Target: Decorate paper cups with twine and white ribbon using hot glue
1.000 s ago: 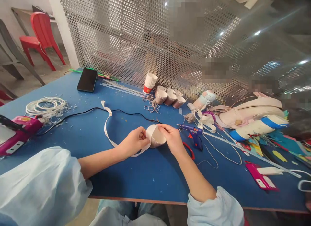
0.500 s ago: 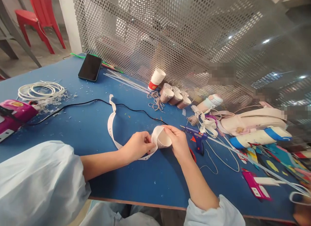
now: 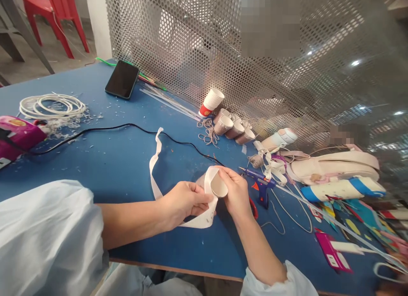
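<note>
Near the table's front edge, my right hand (image 3: pixel 236 189) grips a small paper cup (image 3: pixel 219 186) by its right side, with the cup's mouth tilted toward me. A white ribbon (image 3: pixel 154 170) with small print lies across the cup's rim side and hangs below it. My left hand (image 3: pixel 188 202) pinches the ribbon at the cup's left, thumb over it. The ribbon's other end loops out past my left wrist and up onto the blue table. Just right of my right hand lies a blue glue gun (image 3: pixel 261 185).
Several wrapped cups (image 3: pixel 223 125) and a stack of white cups (image 3: pixel 213 101) stand by the perforated metal panel (image 3: pixel 191 45). A phone (image 3: pixel 123 79), coiled white cord (image 3: pixel 52 105), black cable (image 3: pixel 129 125), bottle (image 3: pixel 344 187) and pink bag (image 3: pixel 334 162) lie around.
The cup has tipped further, and the ribbon below it now hangs in a wider loop. My left hand has moved slightly right and down along the ribbon. The view has shifted a little.
</note>
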{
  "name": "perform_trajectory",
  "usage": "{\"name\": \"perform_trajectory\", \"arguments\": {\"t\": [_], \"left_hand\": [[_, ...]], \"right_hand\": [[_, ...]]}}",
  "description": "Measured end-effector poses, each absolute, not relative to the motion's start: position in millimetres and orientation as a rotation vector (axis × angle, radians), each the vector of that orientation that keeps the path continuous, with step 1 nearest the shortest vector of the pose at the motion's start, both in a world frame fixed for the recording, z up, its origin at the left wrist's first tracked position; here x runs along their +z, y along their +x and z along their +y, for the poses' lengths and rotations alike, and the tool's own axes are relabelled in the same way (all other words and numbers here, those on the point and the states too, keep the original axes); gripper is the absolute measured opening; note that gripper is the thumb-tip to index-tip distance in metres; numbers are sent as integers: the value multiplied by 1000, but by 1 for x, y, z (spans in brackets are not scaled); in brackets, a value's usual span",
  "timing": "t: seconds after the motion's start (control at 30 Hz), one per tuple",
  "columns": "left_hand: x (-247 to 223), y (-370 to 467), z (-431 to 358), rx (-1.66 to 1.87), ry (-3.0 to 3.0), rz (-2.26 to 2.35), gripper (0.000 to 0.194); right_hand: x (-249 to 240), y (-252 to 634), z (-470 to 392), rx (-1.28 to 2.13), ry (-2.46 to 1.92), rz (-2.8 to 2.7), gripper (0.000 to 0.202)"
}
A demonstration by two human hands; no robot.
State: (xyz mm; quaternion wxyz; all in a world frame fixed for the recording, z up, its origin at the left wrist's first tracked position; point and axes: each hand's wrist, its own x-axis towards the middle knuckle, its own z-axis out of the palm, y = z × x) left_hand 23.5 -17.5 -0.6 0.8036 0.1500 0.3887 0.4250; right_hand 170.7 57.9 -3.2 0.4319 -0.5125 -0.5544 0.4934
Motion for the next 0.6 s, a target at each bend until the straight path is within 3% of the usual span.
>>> {"name": "perform_trajectory", "arguments": {"t": [0.33,0.6], "left_hand": [[-7,35,-28,954,279,694,44],[5,28,-25,930,320,778,33]], "right_hand": [[-3,170,54,1208,-1357,-1402,26],[-5,173,55,1176,-1365,-1442,28]]}}
